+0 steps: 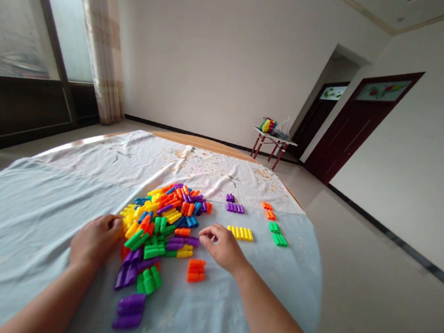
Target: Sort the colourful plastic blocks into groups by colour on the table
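Note:
A heap of bullet-shaped plastic building pieces (162, 218) in yellow, orange, green, purple and blue lies on the cloth between my hands. My left hand (95, 240) rests against the heap's left edge, fingers curled beside yellow and orange pieces; what they hold, if anything, is hidden. On the heap's right side, my right hand (220, 245) is closed in a pinch at the end of a purple piece (191, 241). Just below it lies a joined orange block (196, 271). Behind that hand is a yellow row (241, 234). Nearer me sits a purple block (129, 310).
Purple groups (235, 208) stand past the yellow row, with orange pieces (268, 210) and green pieces (278, 235) farther right. A wrinkled tablecloth (64, 214) covers the round table. A small side table (274, 137) with bags stands by the far wall.

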Available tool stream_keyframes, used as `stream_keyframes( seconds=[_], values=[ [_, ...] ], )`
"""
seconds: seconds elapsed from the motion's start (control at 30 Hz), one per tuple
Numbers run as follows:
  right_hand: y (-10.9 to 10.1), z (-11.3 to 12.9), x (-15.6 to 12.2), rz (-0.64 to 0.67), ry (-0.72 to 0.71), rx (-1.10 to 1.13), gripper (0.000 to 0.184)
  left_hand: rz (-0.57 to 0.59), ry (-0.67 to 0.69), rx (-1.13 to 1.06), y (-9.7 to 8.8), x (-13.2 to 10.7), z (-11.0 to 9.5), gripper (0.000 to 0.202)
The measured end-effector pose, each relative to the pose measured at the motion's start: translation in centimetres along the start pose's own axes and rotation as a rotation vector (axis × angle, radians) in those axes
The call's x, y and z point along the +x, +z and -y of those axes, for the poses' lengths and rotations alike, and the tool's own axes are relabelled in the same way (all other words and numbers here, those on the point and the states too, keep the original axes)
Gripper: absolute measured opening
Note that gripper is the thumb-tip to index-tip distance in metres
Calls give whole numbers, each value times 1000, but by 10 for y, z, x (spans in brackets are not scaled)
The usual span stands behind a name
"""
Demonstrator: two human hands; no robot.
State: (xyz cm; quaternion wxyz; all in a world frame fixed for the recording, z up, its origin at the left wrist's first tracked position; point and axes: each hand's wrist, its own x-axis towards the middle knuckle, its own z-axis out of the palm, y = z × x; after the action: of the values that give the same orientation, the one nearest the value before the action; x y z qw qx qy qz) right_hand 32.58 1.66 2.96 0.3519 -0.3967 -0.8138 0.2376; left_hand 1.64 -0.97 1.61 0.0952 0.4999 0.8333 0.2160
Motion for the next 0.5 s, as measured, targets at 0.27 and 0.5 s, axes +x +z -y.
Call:
stream_keyframes(
  seconds=[0.27,0.5],
  values=[
    [26,-12,-3,21,51,-1,26,-29,-1,7,2,0,-2,49],
    [26,-20,-5,-7,146,77,23,-34,2,19,4,3,1,48]
  ],
)
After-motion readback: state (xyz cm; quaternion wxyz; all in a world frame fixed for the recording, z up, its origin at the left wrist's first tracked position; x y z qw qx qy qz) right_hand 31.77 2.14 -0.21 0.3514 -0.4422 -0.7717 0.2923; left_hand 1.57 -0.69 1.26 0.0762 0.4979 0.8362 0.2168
